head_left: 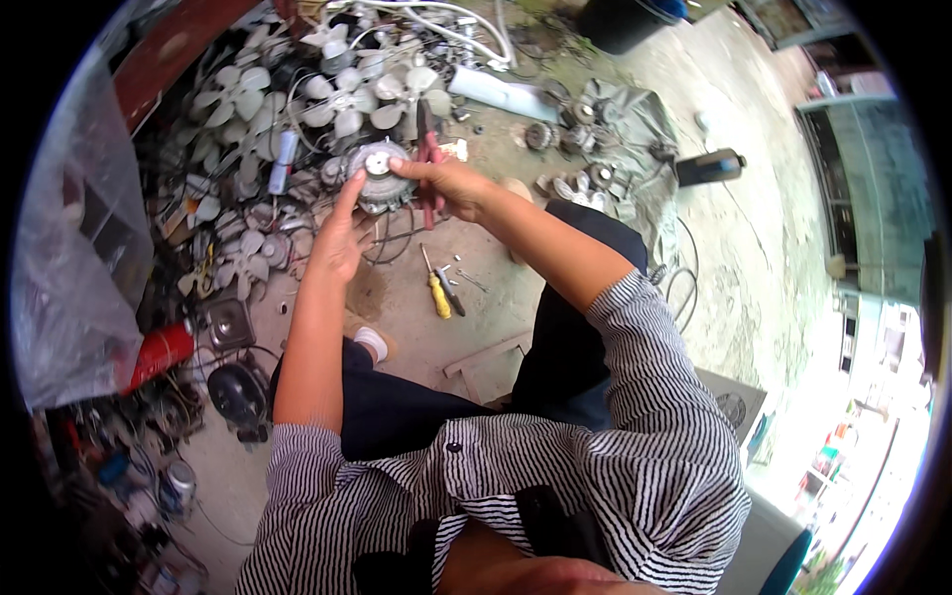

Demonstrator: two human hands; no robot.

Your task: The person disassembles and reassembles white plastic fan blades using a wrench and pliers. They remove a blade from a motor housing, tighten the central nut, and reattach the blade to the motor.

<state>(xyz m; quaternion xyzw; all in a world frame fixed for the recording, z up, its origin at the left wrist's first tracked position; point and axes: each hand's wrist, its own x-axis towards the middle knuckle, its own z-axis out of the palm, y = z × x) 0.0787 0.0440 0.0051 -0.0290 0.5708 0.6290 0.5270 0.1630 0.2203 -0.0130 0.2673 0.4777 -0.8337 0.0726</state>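
Observation:
In front of me a round grey metal motor part with a pale hub is held up between my hands. My left hand grips its near left side, one digit stretched up toward the hub and the others partly hidden. With its thumb my right hand presses on the motor part's right side. The same hand has its fingers closed around a pair of red-handled pliers, dark jaws pointing away. On the ground below lie a yellow-handled screwdriver and a dark-handled tool.
Pale fan blades and other scrap parts pile up ahead and left. Several motors sit by a grey cloth at right. A dark bucket stands far off; a red canister lies at left. A cable curls at right.

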